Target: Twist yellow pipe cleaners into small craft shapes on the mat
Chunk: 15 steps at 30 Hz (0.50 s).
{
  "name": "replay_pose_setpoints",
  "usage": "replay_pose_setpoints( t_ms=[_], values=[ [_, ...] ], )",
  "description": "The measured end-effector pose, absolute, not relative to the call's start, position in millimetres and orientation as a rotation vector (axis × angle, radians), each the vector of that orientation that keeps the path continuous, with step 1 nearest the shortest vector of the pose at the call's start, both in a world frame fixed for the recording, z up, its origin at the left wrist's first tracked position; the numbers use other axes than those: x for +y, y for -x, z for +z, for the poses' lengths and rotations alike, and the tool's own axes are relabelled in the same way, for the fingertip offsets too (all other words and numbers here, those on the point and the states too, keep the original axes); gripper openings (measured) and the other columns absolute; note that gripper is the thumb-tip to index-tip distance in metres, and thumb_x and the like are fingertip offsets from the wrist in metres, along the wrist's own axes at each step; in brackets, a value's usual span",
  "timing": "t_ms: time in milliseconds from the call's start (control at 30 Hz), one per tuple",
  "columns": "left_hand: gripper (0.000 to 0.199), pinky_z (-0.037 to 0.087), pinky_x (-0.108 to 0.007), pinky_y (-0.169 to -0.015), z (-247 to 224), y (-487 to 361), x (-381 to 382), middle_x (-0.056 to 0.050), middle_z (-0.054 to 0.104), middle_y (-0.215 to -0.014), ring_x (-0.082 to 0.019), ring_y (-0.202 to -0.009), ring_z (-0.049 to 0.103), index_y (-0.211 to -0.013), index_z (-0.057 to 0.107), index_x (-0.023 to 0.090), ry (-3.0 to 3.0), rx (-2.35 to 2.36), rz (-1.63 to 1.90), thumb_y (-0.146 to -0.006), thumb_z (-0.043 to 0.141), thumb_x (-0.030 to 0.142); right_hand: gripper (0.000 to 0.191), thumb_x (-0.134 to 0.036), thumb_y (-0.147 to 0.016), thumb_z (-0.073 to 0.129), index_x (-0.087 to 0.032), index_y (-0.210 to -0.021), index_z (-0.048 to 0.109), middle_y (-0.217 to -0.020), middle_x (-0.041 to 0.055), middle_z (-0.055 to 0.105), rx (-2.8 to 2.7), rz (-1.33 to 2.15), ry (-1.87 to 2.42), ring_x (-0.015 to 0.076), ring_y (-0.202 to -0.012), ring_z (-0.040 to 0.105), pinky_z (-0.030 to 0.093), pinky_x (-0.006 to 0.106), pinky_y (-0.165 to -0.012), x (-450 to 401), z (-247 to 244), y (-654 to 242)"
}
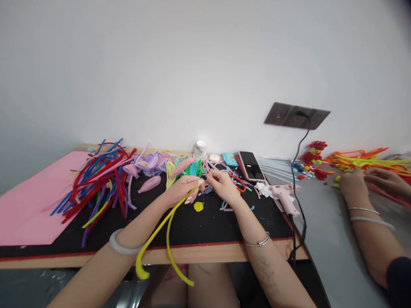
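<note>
in the head view, the yellow strips (140,267) ran from the meeting fingertips back to the near side, dropping past the near edge of the counter (222,255). their long axis slanted from far right to near left; one length reached out left and the other bowed below the hands, curling right at its loose end. the left hand (183,190) was the nearer one, its fingers closed on the strips close to their far ends. the right hand (222,185) came in from the right, thumb and finger drawn narrow against the left hand's fingertips; whether it pinched any of the yellow too could not be told, as the fingers hid that spot. so the strips lay mostly left and near of the right hand, and on the near side of the left. a small yellow piece (198,207) sat on the black mat (208,230), just near of the fingertips. a green bundle (192,168) and the white cup (200,149) stood on the far side of the hands, a pink looped piece (150,184) lay to the left, and the phone (252,166) and pink glue gun (284,198) to the right.
</note>
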State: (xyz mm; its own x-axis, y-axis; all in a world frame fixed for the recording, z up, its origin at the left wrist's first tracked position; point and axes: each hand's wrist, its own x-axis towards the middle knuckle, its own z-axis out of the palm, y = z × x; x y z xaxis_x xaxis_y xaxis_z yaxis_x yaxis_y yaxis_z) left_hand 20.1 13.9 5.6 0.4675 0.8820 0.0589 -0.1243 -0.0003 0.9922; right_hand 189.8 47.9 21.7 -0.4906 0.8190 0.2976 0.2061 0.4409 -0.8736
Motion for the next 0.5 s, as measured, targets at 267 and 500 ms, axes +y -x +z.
replay_pose_setpoints(
  t_ms=[267, 500],
  values=[
    [0.029, 0.033, -0.017, -0.040, 15, -26, 3, 0.007, 0.046, -0.037, -0.006, -0.031, 0.041, -0.071, 0.056, 0.014, -1.777, 1.010, 0.991, -0.088, 0.042, 0.033, 0.035, -0.039, -0.075, 0.056, -0.018, -0.053, 0.039, -0.041, -0.0091, 0.025, -1.568, 1.514, 0.883, 0.0036, -0.036, 0.017, 0.014, 0.019, -0.037, 50, 11, -186],
    [0.027, 0.030, -0.016, -0.030, 15, -22, 7, 0.011, 0.035, -0.030, -0.004, -0.022, 0.027, -0.069, 0.051, 0.013, -1.142, 0.582, 0.987, -0.083, 0.052, 0.036, 0.032, -0.050, -0.077, 0.054, -0.018, -0.072, 0.050, -0.054, -0.0056, 0.042, -1.532, 1.498, 0.752, 0.0049, -0.040, 0.029, 0.022, 0.019, -0.038, 49, 19, -189]
  ],
)
